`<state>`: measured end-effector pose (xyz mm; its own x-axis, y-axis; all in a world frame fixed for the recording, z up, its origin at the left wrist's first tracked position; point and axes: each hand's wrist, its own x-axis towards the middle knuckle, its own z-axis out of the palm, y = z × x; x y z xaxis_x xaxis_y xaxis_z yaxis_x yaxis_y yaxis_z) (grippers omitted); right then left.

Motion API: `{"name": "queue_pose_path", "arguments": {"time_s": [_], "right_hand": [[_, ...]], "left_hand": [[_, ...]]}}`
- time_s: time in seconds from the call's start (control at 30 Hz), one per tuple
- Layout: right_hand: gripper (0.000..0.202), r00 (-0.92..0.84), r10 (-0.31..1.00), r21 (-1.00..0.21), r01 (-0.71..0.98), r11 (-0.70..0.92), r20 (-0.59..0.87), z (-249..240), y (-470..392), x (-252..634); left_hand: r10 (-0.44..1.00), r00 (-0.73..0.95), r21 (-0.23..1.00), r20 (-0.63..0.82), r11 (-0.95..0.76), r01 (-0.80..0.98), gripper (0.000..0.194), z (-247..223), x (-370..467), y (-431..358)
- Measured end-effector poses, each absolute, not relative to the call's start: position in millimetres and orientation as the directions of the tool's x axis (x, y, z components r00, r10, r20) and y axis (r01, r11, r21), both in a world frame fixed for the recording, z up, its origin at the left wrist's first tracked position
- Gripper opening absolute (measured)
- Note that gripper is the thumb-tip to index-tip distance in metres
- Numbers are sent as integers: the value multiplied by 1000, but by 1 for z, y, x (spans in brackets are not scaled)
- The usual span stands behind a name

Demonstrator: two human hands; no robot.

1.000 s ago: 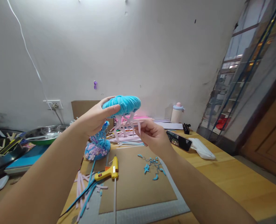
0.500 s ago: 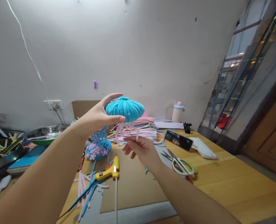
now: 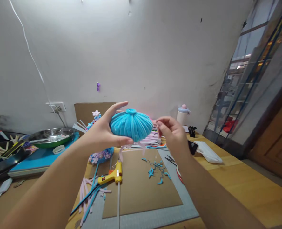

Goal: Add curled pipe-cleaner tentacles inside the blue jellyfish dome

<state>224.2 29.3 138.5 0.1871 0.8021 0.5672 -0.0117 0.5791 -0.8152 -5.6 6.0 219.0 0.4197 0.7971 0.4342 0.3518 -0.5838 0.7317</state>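
My left hand is wrapped round the side of a blue, ribbed, fuzzy pipe-cleaner dome, thumb in front and fingers behind. A small round knob tops the dome, and pale pink curled strands hang under it. At the dome's right edge, my right hand is closed in a pinch; whatever lies between its fingertips is too small to make out. Below, a yellow glue gun lies on the cardboard sheet, with small blue curled pieces to its right.
Behind the left hand stands a blue piece with pink flowers. Pink and blue pipe cleaners lie at the left. Scissors and a phone are partly hidden by my right arm. A bottle stands by the wall.
My right hand has moved up and right, from the strands underneath to the dome's right edge. The dome has shifted slightly right and down and tilted, and the small blue pieces are now uncovered.
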Motion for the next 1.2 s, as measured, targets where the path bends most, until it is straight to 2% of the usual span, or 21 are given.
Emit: {"name": "queue_pose_path", "arguments": {"time_s": [0.03, 0.07, 0.13, 0.17, 0.27, 0.3, 0.37, 0.53, 0.73, 0.8, 0.83, 0.9, 0.97, 1.0, 1.07, 1.2], "right_hand": [[18, 149, 772, -784, 32, 620, 617, 158, 27, 227], [18, 41, 702, -697, 166, 697, 711, 176, 25, 230], [25, -205, 621, -528, 368, 765, 757, 206, 21, 232], [35, -291, 641, -523, 392, 757, 710, 216, 19, 233], [82, -530, 723, -604, 420, 677, 443, 225, 17, 231], [94, -571, 727, -615, 431, 661, 382, 224, 17, 229], [105, -591, 726, -607, 447, 657, 351, 218, 17, 225], [106, -565, 739, -628, 435, 645, 368, 220, 22, 215], [84, -621, 745, -714, 407, 571, 242, 244, 28, 213], [82, -618, 743, -720, 390, 574, 257, 250, 29, 215], [82, -611, 747, -724, 385, 572, 264, 253, 29, 216], [82, -585, 765, -749, 372, 548, 268, 258, 30, 219], [82, -568, 773, -783, 330, 527, 281, 262, 30, 223], [80, -563, 772, -795, 303, 526, 296, 264, 31, 225], [73, -554, 765, -806, 258, 533, 328, 267, 30, 228], [62, -569, 744, -812, 212, 543, 349, 270, 28, 234]], "left_hand": [[794, 411, 716, 448, -594, 366, 103, 214, -2, 3], [788, 400, 696, 467, -607, 383, 105, 208, 2, 0], [783, 359, 659, 508, -622, 423, 108, 198, 9, -5], [784, 328, 648, 526, -620, 442, 110, 194, 13, -7], [794, 234, 631, 562, -594, 500, 112, 186, 21, -10], [793, 215, 623, 570, -587, 516, 112, 185, 24, -11], [788, 200, 608, 583, -586, 536, 113, 185, 27, -11], [757, 163, 606, 633, -615, 504, 121, 192, 30, -8], [758, 140, 629, 637, -616, 473, 126, 208, 26, -6], [695, 173, 611, 698, -703, 363, 113, 212, 23, -6], [655, 156, 600, 740, -747, 287, 99, 212, 21, -7], [603, -7, 599, 798, -791, 129, 62, 209, 17, -6], [619, -232, 637, 750, -771, 1, 28, 203, 13, -4], [654, -296, 672, 696, -739, -51, 18, 199, 11, -2], [744, -293, 752, 601, -650, -107, 11, 190, 8, 2], [887, -49, 874, 459, -461, -152, 18, 179, 9, 5]]}}
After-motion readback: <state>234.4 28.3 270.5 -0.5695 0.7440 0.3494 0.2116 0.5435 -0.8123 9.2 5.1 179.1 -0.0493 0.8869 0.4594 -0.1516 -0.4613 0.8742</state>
